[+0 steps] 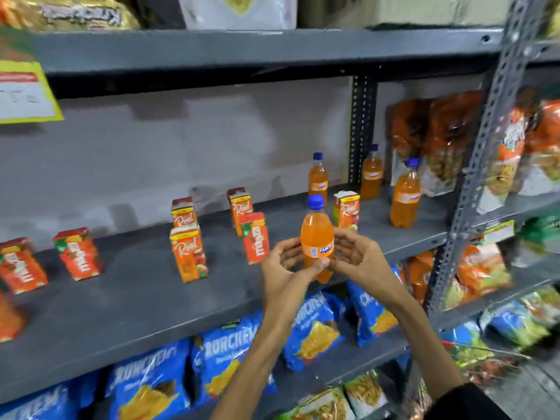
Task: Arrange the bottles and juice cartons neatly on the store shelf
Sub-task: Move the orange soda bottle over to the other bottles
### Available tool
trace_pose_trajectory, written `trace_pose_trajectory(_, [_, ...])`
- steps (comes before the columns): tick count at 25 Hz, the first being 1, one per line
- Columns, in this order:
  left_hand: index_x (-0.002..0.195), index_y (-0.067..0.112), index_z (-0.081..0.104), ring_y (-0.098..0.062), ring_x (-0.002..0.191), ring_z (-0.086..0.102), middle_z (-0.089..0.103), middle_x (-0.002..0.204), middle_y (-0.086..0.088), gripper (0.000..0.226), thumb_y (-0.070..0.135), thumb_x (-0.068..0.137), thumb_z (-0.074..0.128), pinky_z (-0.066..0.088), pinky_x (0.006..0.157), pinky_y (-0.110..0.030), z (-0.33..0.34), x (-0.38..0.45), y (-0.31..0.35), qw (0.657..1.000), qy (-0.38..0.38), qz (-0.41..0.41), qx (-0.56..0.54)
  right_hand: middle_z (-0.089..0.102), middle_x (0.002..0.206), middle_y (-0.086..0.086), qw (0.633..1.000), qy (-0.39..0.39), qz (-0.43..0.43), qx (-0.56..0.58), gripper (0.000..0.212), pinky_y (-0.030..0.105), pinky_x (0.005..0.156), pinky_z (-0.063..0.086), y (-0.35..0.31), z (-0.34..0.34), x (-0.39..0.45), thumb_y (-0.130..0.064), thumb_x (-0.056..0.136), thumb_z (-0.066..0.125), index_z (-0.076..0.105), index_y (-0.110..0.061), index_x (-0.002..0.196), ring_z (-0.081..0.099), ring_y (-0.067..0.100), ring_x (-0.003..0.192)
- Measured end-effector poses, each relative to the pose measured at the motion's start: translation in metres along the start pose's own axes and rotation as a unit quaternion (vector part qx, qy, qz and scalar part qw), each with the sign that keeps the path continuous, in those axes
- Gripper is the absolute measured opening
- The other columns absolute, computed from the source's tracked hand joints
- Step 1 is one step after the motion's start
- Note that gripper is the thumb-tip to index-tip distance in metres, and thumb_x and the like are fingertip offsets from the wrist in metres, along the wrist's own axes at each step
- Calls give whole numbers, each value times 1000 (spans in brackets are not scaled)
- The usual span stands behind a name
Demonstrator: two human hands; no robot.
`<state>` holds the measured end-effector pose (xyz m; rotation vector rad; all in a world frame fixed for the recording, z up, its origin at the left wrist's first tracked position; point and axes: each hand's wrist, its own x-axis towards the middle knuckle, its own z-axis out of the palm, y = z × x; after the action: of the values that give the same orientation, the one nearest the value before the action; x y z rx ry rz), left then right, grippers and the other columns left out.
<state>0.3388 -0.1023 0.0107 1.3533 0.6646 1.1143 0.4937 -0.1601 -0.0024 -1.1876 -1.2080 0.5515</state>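
An orange Fanta bottle [317,234] with a blue cap is held upright in front of the grey shelf [127,301]. My left hand [288,268] grips its lower part, thumb across the front. My right hand [354,259] cups it from the right, fingers spread. Three more orange bottles stand on the shelf at the back right: one [318,177], one [371,174] and one [405,195]. Several orange juice cartons are scattered along the shelf, such as one [189,253], one [254,237], one [346,210] and one [78,253].
Orange snack bags [436,140] lean at the shelf's right end beside a perforated upright post [472,165]. Blue chip bags [230,356] fill the shelf below. Above is another shelf [242,50] with packets. A price sign [24,92] hangs at the upper left.
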Motion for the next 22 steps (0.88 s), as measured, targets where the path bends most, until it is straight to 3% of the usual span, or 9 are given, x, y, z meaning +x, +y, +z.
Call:
trace_pose_trajectory(3, [106,18,67,-22,102,76,78,106,-8,45,-2,71,86,63,89,-36,42,18,-12,999,-33,0,27,73,118,3,1000,19,-5,-13,51,26,93,55,4,-40,5,-4,79,77,61,-16,125,69,15,112])
trace_pose_trajectory(8, [131,13,63,-12,109,71,74,119,-3,53,6,81,80,60,94,-33,111,44,-27,997,-64,-21,42,74,116,1,998,65,-1,-19,46,29,96,56,17,-95,18,1,85,70,61,-21,124,69,18,112])
trace_pose_trajectory(12, [128,19,66,-7,110,69,74,120,3,39,11,90,72,56,101,-33,146,62,-41,997,-62,-12,51,71,123,4,997,78,7,-18,42,37,99,53,29,-114,34,-3,92,61,57,-18,131,67,19,117])
trace_pose_trajectory(15, [122,23,67,-6,108,67,72,115,5,27,14,97,62,53,101,-31,163,70,-46,997,-40,0,71,69,124,3,995,90,11,-29,45,28,100,54,33,-115,50,3,94,56,56,-28,127,67,11,115])
trace_pose_trajectory(19, [138,19,56,-16,122,63,69,129,-1,37,22,101,54,50,110,-40,177,78,-55,993,-31,-3,117,64,129,1,995,91,16,-47,49,24,104,50,44,-113,61,7,96,48,47,-21,136,63,3,119])
trace_pose_trajectory(22, [148,19,45,-17,130,59,64,138,-2,46,23,103,51,47,113,-37,177,76,-55,991,-53,-13,120,62,130,-3,993,99,3,-65,53,16,100,49,46,-110,59,9,96,46,43,-22,138,61,-3,119])
